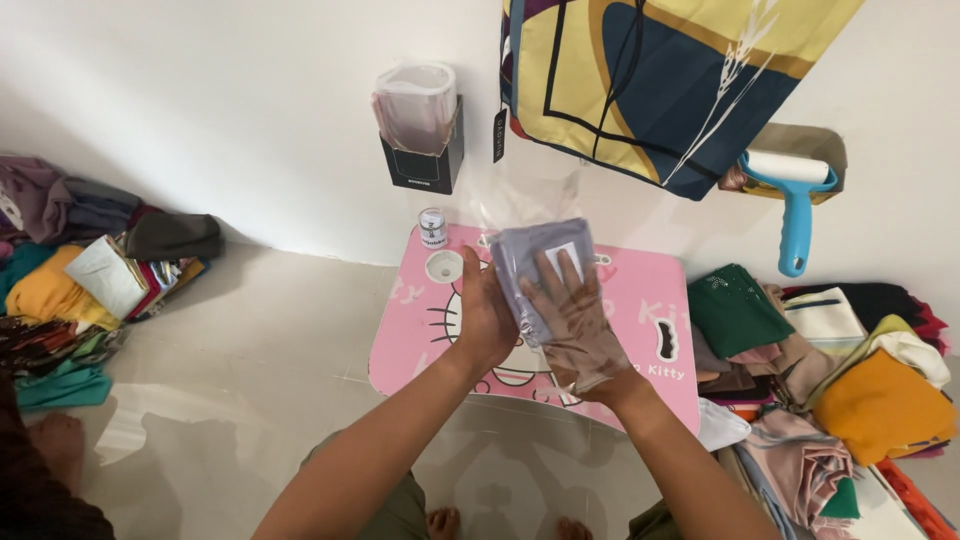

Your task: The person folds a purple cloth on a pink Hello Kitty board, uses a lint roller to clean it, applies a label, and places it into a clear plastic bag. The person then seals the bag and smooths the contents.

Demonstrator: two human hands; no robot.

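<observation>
Over a small pink lap table (pixel 630 300), my left hand (pixel 487 315) grips the edge of a clear plastic bag (pixel 540 215). Inside the bag is a folded grey-lilac cloth (pixel 535 255) with a white tag. My right hand (pixel 572 310) is pushed inside the bag, fingers spread flat on the cloth. The bag's open end reaches down to my right wrist.
A small jar (pixel 432 227) stands at the table's far left corner beside a round cup hole (pixel 444 266). Piles of folded cloth lie left (pixel 70 290) and right (pixel 850 370). On the wall hang a black holder (pixel 422 150), a patterned fabric (pixel 660 80) and a blue lint roller (pixel 795 205).
</observation>
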